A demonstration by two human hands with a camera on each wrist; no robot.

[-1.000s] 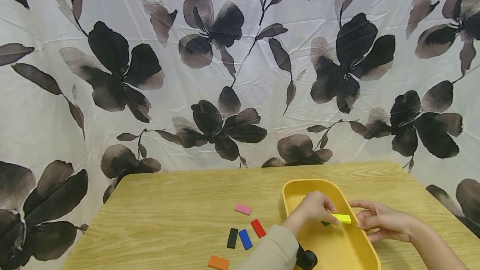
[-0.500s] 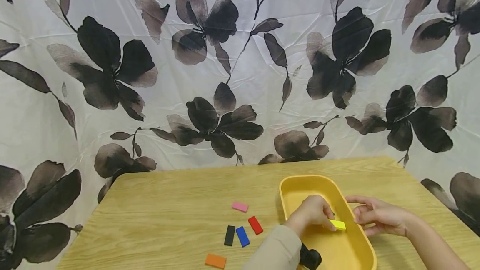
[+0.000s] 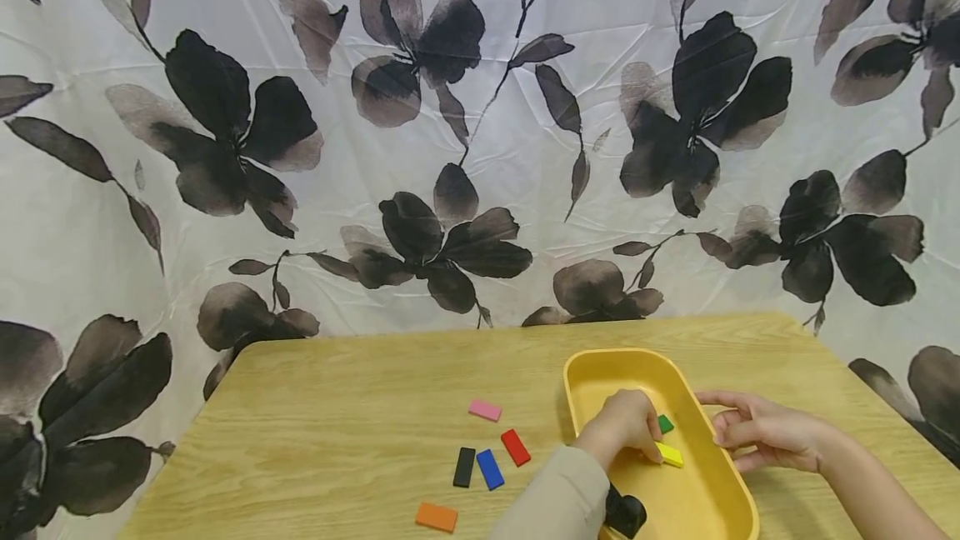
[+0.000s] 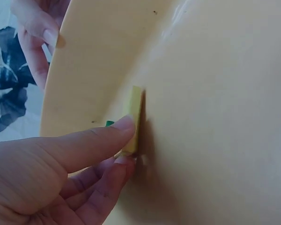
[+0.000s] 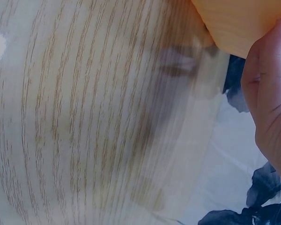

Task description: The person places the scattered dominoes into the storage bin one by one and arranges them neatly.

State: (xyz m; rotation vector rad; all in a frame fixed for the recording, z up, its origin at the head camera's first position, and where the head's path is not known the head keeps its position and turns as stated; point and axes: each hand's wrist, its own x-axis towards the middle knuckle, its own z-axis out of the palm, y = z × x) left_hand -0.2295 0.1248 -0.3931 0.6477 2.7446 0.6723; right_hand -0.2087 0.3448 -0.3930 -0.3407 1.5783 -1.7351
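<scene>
In the yellow tray [image 3: 708, 494], my left hand [image 3: 621, 425] pinches a small yellow block [image 3: 670, 454] between thumb and fingers, right at the tray's floor. The left wrist view shows the thumb lying along the yellow block [image 4: 134, 112], whose shadow falls beside it. Just beyond it in the tray is a green block [image 3: 665, 423], partly hidden behind the hand in the left wrist view. My right hand [image 3: 776, 433] holds the tray's right rim, its thumb at the edge and its other fingers against the outer wall.
Left of the tray on the wooden table [image 3: 337, 415] lie a pink block [image 3: 485, 411], a red block [image 3: 515, 447], a blue block [image 3: 491, 469], a black block [image 3: 464, 467] and an orange block [image 3: 437, 517]. A floral cloth [image 3: 555, 132] hangs behind the table.
My left hand has lowered the yellow block toward the tray's floor, and it has come slightly nearer to me. The green block shows more fully now. My right hand stays at the rim.
</scene>
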